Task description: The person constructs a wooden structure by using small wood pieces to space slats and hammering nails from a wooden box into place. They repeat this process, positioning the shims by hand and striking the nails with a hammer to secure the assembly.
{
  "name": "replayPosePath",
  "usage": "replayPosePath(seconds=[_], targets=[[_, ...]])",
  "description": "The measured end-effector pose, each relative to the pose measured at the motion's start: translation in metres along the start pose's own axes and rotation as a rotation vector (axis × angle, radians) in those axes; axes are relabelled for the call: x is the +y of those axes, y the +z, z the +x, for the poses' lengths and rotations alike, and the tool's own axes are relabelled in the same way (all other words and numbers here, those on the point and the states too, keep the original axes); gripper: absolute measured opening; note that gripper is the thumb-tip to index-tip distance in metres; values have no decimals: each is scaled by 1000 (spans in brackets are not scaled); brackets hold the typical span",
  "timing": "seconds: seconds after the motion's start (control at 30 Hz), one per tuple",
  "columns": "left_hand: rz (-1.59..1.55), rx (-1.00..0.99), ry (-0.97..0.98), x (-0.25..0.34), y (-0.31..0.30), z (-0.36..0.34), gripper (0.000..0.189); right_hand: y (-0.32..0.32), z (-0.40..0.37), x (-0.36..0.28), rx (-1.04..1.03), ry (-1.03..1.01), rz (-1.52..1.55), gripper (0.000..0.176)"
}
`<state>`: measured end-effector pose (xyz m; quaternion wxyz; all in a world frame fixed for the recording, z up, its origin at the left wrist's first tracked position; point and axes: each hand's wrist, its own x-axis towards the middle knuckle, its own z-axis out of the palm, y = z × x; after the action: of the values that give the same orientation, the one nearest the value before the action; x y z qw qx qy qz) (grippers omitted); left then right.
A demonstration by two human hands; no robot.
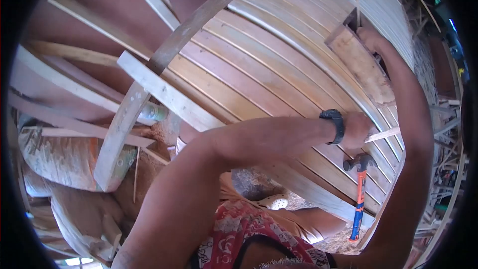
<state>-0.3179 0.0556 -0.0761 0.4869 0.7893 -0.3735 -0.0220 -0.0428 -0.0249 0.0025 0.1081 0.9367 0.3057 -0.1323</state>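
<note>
My left hand, below a black wristwatch, is closed around a thin pale wooden strip that points right. Farther up, my right hand is at the rim of a small wooden box with a dark inside. Its fingers look curled, but what they grip is hidden. Both hands are over a curved wall of wooden planks. Below my left hand is a claw hammer with an orange and blue handle, head up, apart from both hands.
A curved wooden rib crosses the planks, and a pale board meets it. Filled sacks and a plastic bottle are at the left. Sawdust covers the floor near my legs. Stacked timber lines the right side.
</note>
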Motion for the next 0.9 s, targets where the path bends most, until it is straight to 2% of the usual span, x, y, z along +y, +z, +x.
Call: replayPosePath(seconds=[0.03, 0.07, 0.1, 0.13, 0.17, 0.2, 0.23, 0.27, 0.33, 0.4, 0.43, 0.47, 0.5, 0.53, 0.6, 0.67, 0.73, 0.8, 0.83, 0.87, 0.9], targets=[[106, -92, 4, 2, -7, -4, 18, -8, -6, -6, -23, -61, -34, 37], [93, -250, -22, 5, -26, -13, 20, 12, 7, 8, 13, -70, -20, 35], [61, -252, -32, 4, -39, -23, 18, -15, -11, -23, -98, -35, -71, 31], [117, -178, 204, -20, -39, -36, 17, -17, -15, -24, -21, -30, -15, 35], [116, -126, 158, -22, -53, -50, 18, -21, -13, -26, -25, -1, -48, 35], [200, -246, 228, -21, -82, -58, 18, -22, -17, -29, 83, 6, -3, 31], [116, -270, 140, -23, -108, -66, 16, -31, -26, -35, 102, -6, -60, 26], [37, -293, 29, -25, -131, -74, 19, -39, -32, -44, 88, 87, -38, 23], [73, -270, -76, -18, -175, -93, 16, -48, -51, -55, 130, 202, 57, 22], [-158, -77, -176, -27, -197, -112, 21, -50, -57, -59, 251, 351, 127, 28], [-150, -80, -174, -22, -207, -120, 21, -48, -68, -63, 435, 337, 124, 24], [-293, -15, -321, -10, -221, -125, 26, -51, -78, -75, 443, 341, 125, 24], [-435, 51, -465, -4, -233, -127, 32, -53, -89, -87, 669, 303, 264, 22], [-427, 44, -459, -12, -238, -130, 32, -54, -100, -103, 892, 260, 403, 20], [-165, 137, -53, -30, -242, -135, 43, -53, -122, -144, 845, 108, 723, 16], [-125, 203, -81, -18, -233, -136, 39, -45, -146, -200, 798, 17, 935, 14], [-414, 302, -141, -14, -215, -137, 31, -30, -158, -240, 714, -85, 1220, 8], [-437, 279, -131, -15, -204, -141, 24, -19, -169, -264, 729, -50, 1319, 5], [-624, 235, -264, -18, -202, -144, 24, -14, -172, -274, 745, -16, 1426, 5], [-807, 191, -400, -19, -201, -145, 25, -10, -173, -281, 750, -15, 1431, 5], [-1048, 232, -395, -14, -197, -144, 28, -5, -175, -285, 911, -73, 1233, 8]])
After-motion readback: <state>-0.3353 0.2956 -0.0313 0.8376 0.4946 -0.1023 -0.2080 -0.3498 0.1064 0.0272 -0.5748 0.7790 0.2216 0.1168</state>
